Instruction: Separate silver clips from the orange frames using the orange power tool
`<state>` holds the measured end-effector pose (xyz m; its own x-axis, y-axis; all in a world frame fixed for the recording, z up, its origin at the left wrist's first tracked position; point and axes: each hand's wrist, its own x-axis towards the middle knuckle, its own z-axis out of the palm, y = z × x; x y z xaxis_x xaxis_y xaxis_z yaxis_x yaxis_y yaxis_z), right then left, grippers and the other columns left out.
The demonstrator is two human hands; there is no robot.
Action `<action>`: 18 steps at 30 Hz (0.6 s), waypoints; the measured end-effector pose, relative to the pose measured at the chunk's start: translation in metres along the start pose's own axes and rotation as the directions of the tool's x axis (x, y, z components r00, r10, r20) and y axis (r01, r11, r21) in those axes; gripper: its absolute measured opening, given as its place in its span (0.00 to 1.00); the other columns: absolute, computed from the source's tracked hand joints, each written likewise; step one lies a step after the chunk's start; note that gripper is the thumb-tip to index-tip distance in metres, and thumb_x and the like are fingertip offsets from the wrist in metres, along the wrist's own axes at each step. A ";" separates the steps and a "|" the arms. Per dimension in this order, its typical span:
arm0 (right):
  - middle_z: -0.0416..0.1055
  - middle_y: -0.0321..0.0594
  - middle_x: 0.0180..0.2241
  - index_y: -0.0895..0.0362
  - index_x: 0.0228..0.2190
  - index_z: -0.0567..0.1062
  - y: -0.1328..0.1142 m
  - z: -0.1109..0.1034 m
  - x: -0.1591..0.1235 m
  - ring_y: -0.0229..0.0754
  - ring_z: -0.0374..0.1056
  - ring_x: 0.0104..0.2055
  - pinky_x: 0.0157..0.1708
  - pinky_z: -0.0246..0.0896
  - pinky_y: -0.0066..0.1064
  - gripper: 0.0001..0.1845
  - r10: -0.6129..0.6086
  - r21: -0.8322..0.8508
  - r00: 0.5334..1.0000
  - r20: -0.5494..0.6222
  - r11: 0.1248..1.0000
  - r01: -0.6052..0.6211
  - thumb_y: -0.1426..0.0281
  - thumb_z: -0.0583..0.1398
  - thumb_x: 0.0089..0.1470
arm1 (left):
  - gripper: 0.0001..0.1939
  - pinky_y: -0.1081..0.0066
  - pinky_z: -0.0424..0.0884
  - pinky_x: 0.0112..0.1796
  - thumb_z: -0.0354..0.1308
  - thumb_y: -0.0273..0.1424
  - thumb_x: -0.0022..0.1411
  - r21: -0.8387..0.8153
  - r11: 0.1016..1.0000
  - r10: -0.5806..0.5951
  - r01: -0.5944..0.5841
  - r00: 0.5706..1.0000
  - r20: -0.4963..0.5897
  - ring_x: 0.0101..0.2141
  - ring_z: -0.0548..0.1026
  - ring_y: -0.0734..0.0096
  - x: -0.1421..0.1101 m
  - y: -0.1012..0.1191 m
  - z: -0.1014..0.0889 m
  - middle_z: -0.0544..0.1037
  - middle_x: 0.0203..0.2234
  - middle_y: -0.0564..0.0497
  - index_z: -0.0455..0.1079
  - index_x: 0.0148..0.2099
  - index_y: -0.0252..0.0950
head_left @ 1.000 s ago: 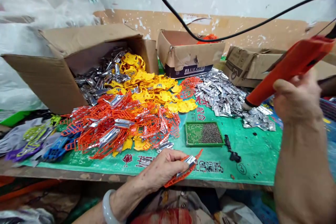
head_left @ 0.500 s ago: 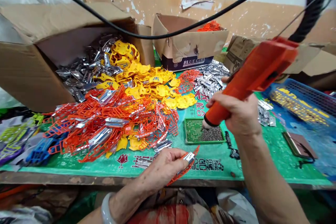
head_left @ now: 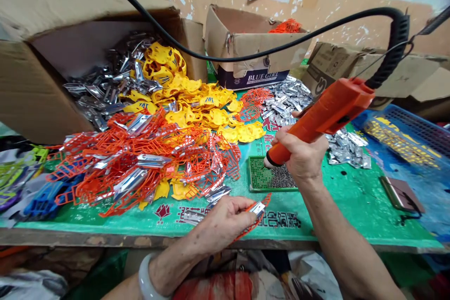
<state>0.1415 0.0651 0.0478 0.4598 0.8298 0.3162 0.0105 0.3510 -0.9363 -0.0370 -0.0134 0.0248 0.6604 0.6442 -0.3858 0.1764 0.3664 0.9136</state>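
Note:
My right hand (head_left: pixel 305 152) is wrapped round an orange electric screwdriver (head_left: pixel 321 119) with a black cable at its rear end. Its pale tip points down at a green perforated tray (head_left: pixel 256 179) holding many small dark screws (head_left: pixel 282 178); whether the tip touches them I cannot tell. Near the table's front edge, my left hand (head_left: pixel 228 218) pinches an orange plastic lattice piece (head_left: pixel 266 201) with a shiny silver metal plate (head_left: pixel 258 208) on it. Fingers and thumb hide part of that piece. Just behind the left hand lie loose silver plates (head_left: pixel 217 194).
Orange lattice parts (head_left: pixel 105 154) and yellow plastic parts (head_left: pixel 211 103) are heaped at left and centre. Silver metal pieces (head_left: pixel 288 98) lie before a cardboard box (head_left: pixel 258 51). A blue basket (head_left: pixel 418 126) and a brown phone-like object (head_left: pixel 401 193) are at right. The black cable (head_left: pixel 225 56) hangs across.
The screwdriver in my right hand has moved down and left, its tip shifting toward the tray's left part. My left hand has moved slightly right, holding the same orange piece. The view has shifted a little.

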 end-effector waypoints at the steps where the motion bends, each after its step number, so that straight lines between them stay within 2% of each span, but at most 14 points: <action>1: 0.69 0.30 0.23 0.55 0.44 0.69 0.000 0.000 0.000 0.37 0.66 0.22 0.25 0.64 0.33 0.28 -0.001 0.004 1.000 -0.002 1.000 0.001 0.71 0.67 0.38 | 0.15 0.73 0.47 0.24 0.50 0.38 0.62 -0.004 1.000 0.008 -0.008 1.000 0.013 0.22 0.48 0.77 0.000 0.000 0.000 0.53 0.20 0.57 0.63 0.27 0.33; 11: 0.69 0.30 0.23 0.56 0.39 0.71 0.003 0.000 0.002 0.36 0.65 0.22 0.25 0.63 0.33 0.23 0.025 0.019 1.000 -0.017 1.000 -0.024 0.71 0.67 0.36 | 0.14 0.73 0.47 0.25 0.52 0.38 0.61 -0.105 0.994 -0.014 0.014 1.000 0.003 0.23 0.48 0.77 0.003 -0.008 0.000 0.55 0.20 0.57 0.68 0.32 0.32; 18: 0.68 0.29 0.22 0.57 0.43 0.69 0.000 0.001 0.001 0.37 0.65 0.22 0.24 0.63 0.33 0.27 -0.006 0.008 1.000 0.026 1.000 0.006 0.70 0.66 0.37 | 0.14 0.73 0.48 0.26 0.51 0.38 0.61 -0.102 0.995 -0.021 0.020 1.000 -0.012 0.23 0.49 0.77 0.004 -0.006 0.002 0.56 0.21 0.57 0.70 0.34 0.31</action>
<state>0.1411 0.0669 0.0480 0.4367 0.8386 0.3257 0.0065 0.3591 -0.9333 -0.0343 -0.0140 0.0182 0.6476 0.6443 -0.4068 0.1140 0.4460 0.8877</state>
